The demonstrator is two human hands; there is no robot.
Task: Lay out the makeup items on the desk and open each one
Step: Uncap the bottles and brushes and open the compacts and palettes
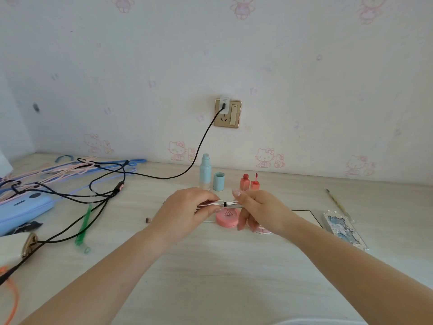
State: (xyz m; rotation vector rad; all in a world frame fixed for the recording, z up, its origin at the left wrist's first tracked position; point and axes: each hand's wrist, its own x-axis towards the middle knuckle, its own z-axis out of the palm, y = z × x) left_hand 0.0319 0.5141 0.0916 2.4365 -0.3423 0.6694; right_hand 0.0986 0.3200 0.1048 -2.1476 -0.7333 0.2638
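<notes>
At mid-frame, the left hand (187, 208) and right hand (260, 211) each kept a pinching grip on opposite ends of a silver makeup tube (222, 204), held level above the pink compact (227, 218) on the surface (210, 266). Just above stood the uncapped blue bottle (205, 172), its cap (219, 181) and the opened lip tint (249, 182). At right lay a decorated palette (344, 228).

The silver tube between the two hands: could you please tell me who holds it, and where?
Both hands hold the silver tube above the desk: the left hand grips its left half, and the right hand pinches its right end.
</notes>
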